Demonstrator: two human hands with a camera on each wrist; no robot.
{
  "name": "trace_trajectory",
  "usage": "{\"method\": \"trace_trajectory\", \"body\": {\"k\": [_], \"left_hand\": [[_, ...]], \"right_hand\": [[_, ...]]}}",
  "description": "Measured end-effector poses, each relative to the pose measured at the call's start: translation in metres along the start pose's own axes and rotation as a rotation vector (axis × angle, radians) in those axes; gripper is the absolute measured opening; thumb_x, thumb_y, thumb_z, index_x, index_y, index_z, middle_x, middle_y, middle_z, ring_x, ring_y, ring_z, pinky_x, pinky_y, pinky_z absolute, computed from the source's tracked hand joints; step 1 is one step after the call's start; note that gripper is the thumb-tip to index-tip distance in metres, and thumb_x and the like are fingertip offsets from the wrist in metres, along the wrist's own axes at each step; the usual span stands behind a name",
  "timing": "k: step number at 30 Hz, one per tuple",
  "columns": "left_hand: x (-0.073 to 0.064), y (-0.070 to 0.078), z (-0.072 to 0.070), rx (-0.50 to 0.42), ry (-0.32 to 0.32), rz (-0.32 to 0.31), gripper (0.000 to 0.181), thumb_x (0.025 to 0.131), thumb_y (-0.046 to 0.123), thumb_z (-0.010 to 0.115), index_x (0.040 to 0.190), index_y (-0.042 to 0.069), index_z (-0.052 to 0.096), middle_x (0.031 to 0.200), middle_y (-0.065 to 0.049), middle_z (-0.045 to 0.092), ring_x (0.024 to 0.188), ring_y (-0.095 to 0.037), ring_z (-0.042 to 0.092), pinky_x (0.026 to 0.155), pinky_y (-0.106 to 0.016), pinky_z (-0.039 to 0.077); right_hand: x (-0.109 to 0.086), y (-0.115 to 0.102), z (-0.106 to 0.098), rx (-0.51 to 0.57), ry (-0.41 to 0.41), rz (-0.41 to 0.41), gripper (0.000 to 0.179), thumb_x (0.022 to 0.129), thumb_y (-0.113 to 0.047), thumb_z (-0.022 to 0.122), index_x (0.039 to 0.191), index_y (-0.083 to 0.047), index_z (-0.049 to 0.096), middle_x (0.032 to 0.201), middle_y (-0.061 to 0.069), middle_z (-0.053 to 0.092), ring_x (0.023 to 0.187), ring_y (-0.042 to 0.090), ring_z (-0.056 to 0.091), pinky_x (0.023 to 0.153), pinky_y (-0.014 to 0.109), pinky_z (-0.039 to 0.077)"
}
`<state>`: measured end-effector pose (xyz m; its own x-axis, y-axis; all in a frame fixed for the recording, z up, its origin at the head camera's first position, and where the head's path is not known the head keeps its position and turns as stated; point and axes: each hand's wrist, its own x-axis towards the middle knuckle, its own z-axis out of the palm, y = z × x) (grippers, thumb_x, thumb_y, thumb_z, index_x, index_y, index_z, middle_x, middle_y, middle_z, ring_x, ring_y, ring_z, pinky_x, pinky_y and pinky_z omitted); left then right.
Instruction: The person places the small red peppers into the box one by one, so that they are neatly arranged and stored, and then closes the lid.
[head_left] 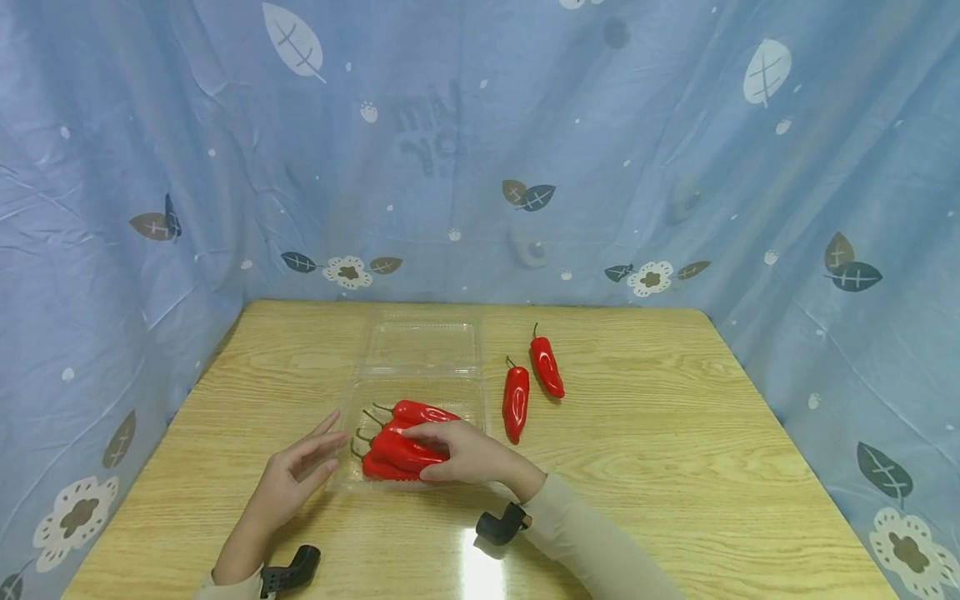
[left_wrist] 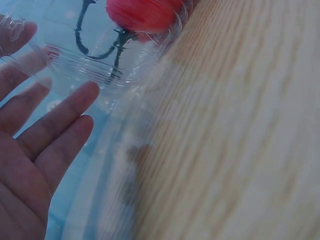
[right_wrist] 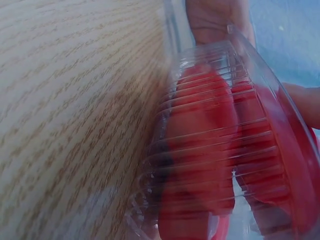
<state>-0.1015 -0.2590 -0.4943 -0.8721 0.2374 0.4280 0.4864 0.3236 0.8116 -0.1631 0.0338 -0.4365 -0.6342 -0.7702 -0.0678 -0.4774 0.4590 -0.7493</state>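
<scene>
A clear plastic clamshell box (head_left: 348,475) lies with its lid (head_left: 423,346) folded back toward the curtain. Several red peppers (head_left: 408,412) with dark curved stems lie side by side in it, stems to the left. My right hand (head_left: 472,450) reaches in from the right, thumb and fingers around the wide end of a top red pepper (head_left: 397,450). Beside the box's left edge is my left hand (head_left: 288,479), fingers extended and holding nothing. In the right wrist view, peppers (right_wrist: 200,115) show through the ribbed box wall.
To the right of the box, two more red peppers lie on the wooden table (head_left: 637,467): a nearer one (head_left: 515,404) and a farther one (head_left: 547,367). A blue leaf-patterned curtain (head_left: 465,150) encloses the back and sides.
</scene>
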Motion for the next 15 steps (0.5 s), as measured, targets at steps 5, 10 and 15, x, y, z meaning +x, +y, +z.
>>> {"method": "trace_trajectory", "body": {"k": [5,10,15], "left_hand": [[-0.0001,0.0003,0.0002,0.002,-0.001,0.002,0.033,0.087,-0.010,0.059,0.120,-0.011,0.057,0.144,-0.031,0.036,0.127,0.000,0.047,0.099,-0.011,0.043],[-0.0001,0.0007,0.0002,0.006,0.001,0.003,0.033,0.087,-0.010,0.059,0.119,-0.010,0.058,0.144,-0.030,0.037,0.127,-0.001,0.047,0.099,-0.011,0.042],[0.0005,0.0009,-0.0002,0.003,0.000,0.007,0.033,0.086,-0.011,0.059,0.120,-0.010,0.058,0.144,-0.030,0.036,0.126,-0.001,0.048,0.099,-0.011,0.043]], "right_hand": [[0.0002,-0.0003,0.0013,0.025,-0.007,0.006,0.057,0.083,-0.016,0.072,0.136,-0.021,0.052,0.136,-0.004,0.054,0.118,0.007,0.049,0.101,0.022,0.044],[0.0008,-0.0026,0.0012,0.028,-0.001,-0.010,0.056,0.083,-0.015,0.072,0.136,-0.019,0.052,0.138,-0.004,0.053,0.125,0.009,0.048,0.106,0.023,0.042],[0.0027,-0.0029,0.0009,0.026,0.015,-0.025,0.055,0.084,-0.014,0.071,0.135,-0.015,0.052,0.136,-0.002,0.055,0.125,0.009,0.048,0.106,0.024,0.041]]}}
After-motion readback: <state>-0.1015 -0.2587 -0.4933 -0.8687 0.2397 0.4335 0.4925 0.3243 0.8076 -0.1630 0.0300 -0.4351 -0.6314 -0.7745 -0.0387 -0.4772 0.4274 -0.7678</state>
